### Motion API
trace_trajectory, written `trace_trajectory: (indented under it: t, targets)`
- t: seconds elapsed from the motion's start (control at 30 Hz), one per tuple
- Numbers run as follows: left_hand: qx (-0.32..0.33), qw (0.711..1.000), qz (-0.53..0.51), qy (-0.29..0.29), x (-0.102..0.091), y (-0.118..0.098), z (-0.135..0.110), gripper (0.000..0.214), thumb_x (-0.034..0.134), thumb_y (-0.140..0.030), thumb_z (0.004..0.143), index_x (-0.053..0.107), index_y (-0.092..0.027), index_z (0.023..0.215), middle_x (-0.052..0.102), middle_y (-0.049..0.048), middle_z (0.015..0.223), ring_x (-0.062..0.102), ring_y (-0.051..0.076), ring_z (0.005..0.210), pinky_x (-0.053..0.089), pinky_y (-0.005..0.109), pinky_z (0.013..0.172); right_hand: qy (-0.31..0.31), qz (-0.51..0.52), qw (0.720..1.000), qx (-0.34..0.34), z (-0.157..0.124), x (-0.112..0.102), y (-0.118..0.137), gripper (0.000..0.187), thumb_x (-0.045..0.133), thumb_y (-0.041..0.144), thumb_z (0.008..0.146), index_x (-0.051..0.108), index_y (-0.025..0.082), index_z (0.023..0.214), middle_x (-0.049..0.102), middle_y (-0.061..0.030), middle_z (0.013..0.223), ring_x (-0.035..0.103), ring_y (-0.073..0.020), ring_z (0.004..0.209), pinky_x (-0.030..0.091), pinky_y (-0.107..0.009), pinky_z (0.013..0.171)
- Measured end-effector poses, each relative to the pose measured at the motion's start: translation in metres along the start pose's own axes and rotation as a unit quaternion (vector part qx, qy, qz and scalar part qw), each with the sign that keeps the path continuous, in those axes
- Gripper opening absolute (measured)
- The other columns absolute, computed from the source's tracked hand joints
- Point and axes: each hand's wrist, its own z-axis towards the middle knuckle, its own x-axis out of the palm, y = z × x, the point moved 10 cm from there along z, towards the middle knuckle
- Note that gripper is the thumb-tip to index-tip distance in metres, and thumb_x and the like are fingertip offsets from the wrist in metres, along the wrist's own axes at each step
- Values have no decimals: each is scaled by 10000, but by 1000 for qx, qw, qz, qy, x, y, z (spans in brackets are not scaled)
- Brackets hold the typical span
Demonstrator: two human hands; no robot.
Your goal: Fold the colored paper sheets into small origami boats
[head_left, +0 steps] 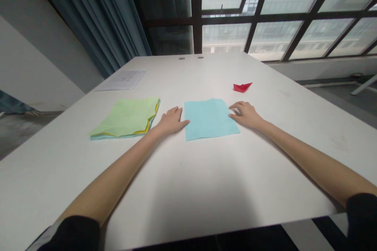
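Note:
A light blue square sheet of paper (209, 120) lies flat on the white table in front of me. At its left edge rests my left hand (172, 120), fingers stretched out, the thumb on the paper's margin. My right hand (246, 114) is at the opposite edge, its fingers apart and slightly bent, with the fingertips touching or very near the paper. Neither hand grips anything. Left of my left hand lies a stack of coloured paper (126, 115), light green on top, with yellow and blue edges showing. Beyond my right hand sits a small red folded paper boat (242, 87).
The white table (188, 180) stretches away toward tall windows (226, 37). A printed sheet (122, 80) lies at its far left. Two round grommets (182, 58) are set near the far edge. A blue curtain (97, 15) hangs behind on the left.

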Motion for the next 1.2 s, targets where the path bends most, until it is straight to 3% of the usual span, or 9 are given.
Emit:
trace_trajectory:
  t: [0.17,0.37,0.77,0.97,1.2]
  targets:
    - [-2,1000,-28,-9,2,2,4,661,413,-598,791,410,-204,1322,293,175,1456,284,357,1318,286,542,992,13,-5,1000,5,-1,7,-5,437,518,471,811,608,200,1142,566,-120,1208,493,-309,1118,383,-486,925]
    - [-9,994,-97,-56,-5,4,6,481,527,-446,750,553,-210,1168,509,91,1305,422,290,1222,348,464,980,16,48,999,0,2,8,-1,376,571,403,774,626,208,1089,598,-96,1181,523,-285,1100,396,-469,933]
    - [-11,980,-166,-105,-18,-1,0,251,562,-283,729,652,-227,957,670,40,1025,560,249,1032,409,408,879,15,248,967,61,1,8,-1,349,638,326,679,580,194,997,678,-38,895,609,-185,784,473,-346,753]
    - [-23,972,-194,-126,-18,1,0,279,567,-222,738,622,-212,1012,683,37,957,585,220,981,409,379,861,5,264,962,67,3,14,-6,372,637,303,668,594,188,1020,665,-18,814,594,-162,735,473,-306,733]
    - [-27,972,-199,-123,-14,4,4,331,549,-233,755,637,-177,1069,700,55,955,616,222,939,435,341,832,35,282,956,72,4,19,-8,382,622,331,655,646,164,997,641,-19,777,559,-151,677,458,-277,675]
